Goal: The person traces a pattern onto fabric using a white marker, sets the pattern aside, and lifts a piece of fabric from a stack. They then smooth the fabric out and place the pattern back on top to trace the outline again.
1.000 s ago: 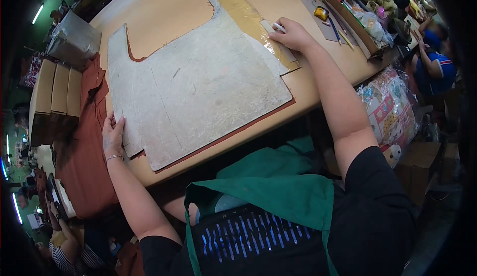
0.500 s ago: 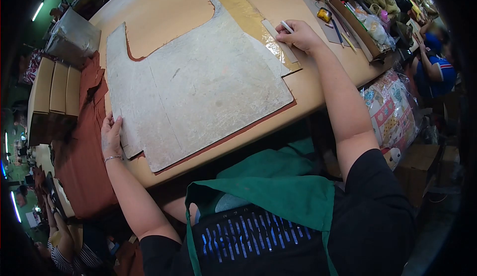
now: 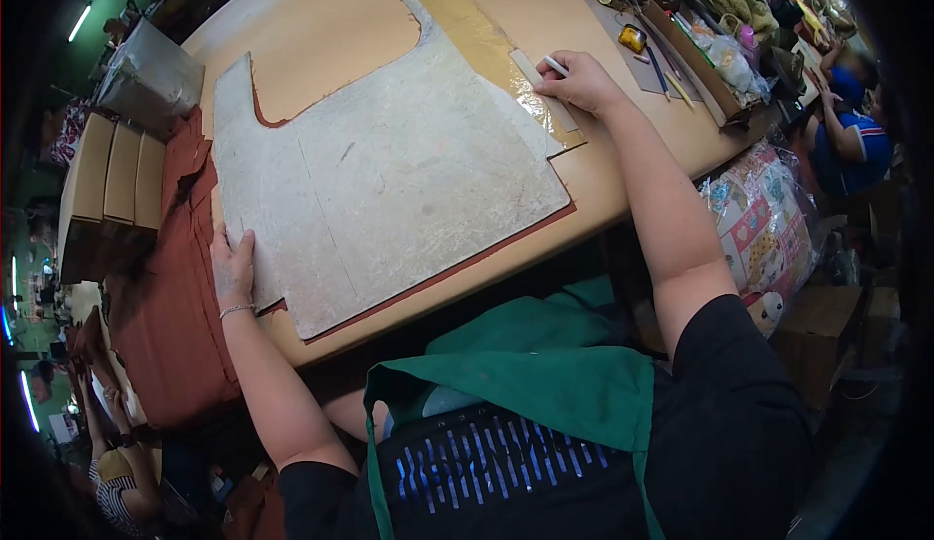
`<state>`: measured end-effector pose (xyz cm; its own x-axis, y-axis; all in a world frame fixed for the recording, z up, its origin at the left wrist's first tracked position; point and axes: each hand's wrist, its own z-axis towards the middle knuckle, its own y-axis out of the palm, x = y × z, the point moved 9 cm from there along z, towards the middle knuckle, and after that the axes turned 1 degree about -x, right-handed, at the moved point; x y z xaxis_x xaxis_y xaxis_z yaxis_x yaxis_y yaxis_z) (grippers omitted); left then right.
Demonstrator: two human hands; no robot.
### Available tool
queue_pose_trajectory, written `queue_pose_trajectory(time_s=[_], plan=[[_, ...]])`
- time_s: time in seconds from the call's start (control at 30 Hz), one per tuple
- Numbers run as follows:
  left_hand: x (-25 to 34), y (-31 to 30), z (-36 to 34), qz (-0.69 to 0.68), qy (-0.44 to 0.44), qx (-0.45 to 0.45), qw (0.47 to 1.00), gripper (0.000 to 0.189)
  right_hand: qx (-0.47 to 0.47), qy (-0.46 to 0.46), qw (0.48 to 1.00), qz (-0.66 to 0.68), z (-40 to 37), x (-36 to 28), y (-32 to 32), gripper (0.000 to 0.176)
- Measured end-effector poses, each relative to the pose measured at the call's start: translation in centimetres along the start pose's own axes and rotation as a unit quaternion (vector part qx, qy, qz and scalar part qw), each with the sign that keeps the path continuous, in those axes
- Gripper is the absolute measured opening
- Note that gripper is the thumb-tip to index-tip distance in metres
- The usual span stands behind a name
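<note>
A large grey pattern template (image 3: pixel 389 180) lies on the table over reddish-brown fabric (image 3: pixel 467 258), which shows along its near edge and inner curve. A yellow, shiny taped strip (image 3: pixel 457 15) runs along its right side. My left hand (image 3: pixel 233 266) rests on the template's lower left edge, thumb and fingers apart. At the upper right, my right hand (image 3: pixel 581 86) is closed around a white pen-like stick (image 3: pixel 556 66). Beneath that hand is a narrow pale strip (image 3: pixel 530 71) at the edge of the yellow part. The stick's lower end is hidden.
Reddish-brown cloth (image 3: pixel 170 297) hangs over the table's left side beside cardboard boxes (image 3: pixel 112 170). Pencils (image 3: pixel 678 90), a yellow tape measure (image 3: pixel 631 37) and a filled cardboard tray (image 3: pixel 691 58) lie at the right. Other people sit at both sides, one in a blue shirt (image 3: pixel 856 146).
My left hand has slid slightly right and inward on the template. My right hand has shifted a little left and down, still holding the white stick. The view has tilted slightly.
</note>
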<state>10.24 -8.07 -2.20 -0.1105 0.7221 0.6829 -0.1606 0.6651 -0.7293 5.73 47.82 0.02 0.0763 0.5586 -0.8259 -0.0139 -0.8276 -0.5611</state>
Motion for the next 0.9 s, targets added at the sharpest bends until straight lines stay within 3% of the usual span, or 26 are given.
queue_pose_trajectory(time_s=[0.23, 0.53, 0.67, 0.7, 0.73, 0.8, 0.9], plan=[[1.7, -0.5, -0.7, 0.1, -0.029, 0.002, 0.995, 0.062, 0.008, -0.018, 1.0, -0.013, 0.0, 0.2, 0.1, 0.033], [1.0, -0.5, -0.4, 0.041, 0.01, 0.017, 0.999, 0.061, 0.009, 0.008, 1.0, -0.013, 0.0, 0.7, -0.4, 0.031], [2.8, 0.0, -0.8, -0.001, 0.035, -0.003, 0.999, 0.052, 0.007, -0.021, 0.995, -0.096, 0.6, 0.9, -0.6, 0.027], [3.5, 0.2, -0.7, 0.009, 0.073, -0.008, 0.997, 0.043, 0.026, -0.039, 0.991, -0.125, 0.3, 0.1, -0.7, 0.027], [3.1, -0.1, -0.6, 0.07, 0.056, 0.022, 0.996, 0.04, 0.04, -0.065, 0.99, -0.122, 0.3, -0.1, -0.7, 0.027], [3.5, -0.6, -0.9, 0.146, 0.059, 0.046, 0.986, 0.055, 0.013, -0.054, 0.994, -0.098, 0.9, 0.6, 0.0, 0.024], [3.9, -1.4, -1.8, 0.113, -0.02, 0.012, 0.993, 0.071, 0.003, -0.048, 0.998, -0.043, 1.1, 0.7, 0.6, 0.022]])
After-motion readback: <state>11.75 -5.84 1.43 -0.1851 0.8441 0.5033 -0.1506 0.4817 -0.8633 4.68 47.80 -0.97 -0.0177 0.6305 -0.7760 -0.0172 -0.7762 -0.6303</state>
